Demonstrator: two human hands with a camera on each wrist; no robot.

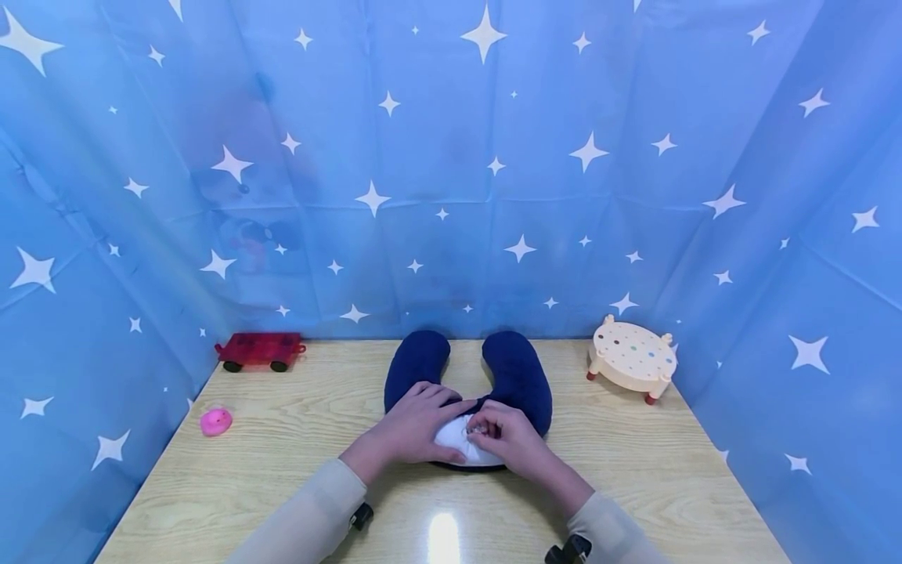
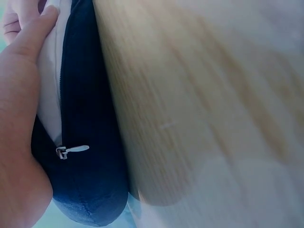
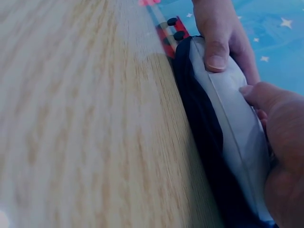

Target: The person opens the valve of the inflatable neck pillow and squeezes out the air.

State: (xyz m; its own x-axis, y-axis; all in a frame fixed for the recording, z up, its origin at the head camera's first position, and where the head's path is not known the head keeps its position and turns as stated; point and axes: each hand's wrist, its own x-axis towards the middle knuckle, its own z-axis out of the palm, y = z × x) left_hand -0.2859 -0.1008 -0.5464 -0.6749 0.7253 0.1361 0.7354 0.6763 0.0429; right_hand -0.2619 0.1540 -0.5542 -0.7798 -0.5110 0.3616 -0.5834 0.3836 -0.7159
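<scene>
Red cart (image 1: pixel 259 349), pink toy (image 1: pixel 216 422), spotted stool (image 1: pixel 634 358), starry curtain (image 1: pixel 437 149)

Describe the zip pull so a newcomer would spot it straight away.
On the wooden table, find the navy U-shaped pillow. In the left wrist view, its zip pull lies at the lower end of the opening that bares the white inside. It is the lone silvery tab, standing out from the dark cloth.
</scene>
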